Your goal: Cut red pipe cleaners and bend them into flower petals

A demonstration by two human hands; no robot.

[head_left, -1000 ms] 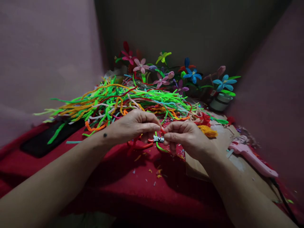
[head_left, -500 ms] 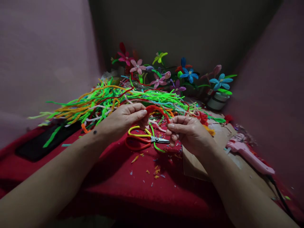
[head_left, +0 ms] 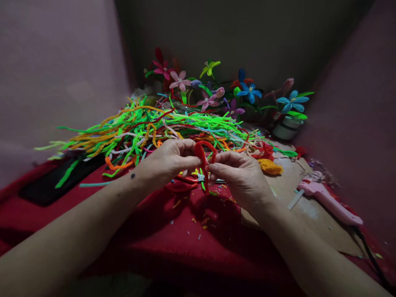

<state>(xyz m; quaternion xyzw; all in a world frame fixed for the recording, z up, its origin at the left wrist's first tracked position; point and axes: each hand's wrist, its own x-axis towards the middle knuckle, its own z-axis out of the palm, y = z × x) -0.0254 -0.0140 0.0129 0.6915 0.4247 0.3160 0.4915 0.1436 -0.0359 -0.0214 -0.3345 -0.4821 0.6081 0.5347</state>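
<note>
**Red pipe cleaner looped upright between both hands**

The red pipe cleaner (head_left: 204,149) is bent into a narrow loop that stands roughly upright. Its arch is at the top, and its two legs run down and meet low, with a short tail pointing down toward the near edge of the desk (head_left: 198,247). It sits right between the hands, above the middle of the desk. The left hand (head_left: 168,161) is closed, its fingertips pinching the left side of the loop. The right hand (head_left: 241,176) is closed too, with thumb and forefinger gripping where the legs come together.

Just under the hands lie scissors (head_left: 185,184) with red handles, on the red cloth. Behind the hands, a big pile of pipe cleaners (head_left: 145,126), mostly green and orange, spreads toward the far left. Finished flowers (head_left: 210,99) stand along the far edge. A pink glue gun (head_left: 326,200) lies on a sheet of cardboard (head_left: 309,222) near the right edge, well apart from the hands.
</note>
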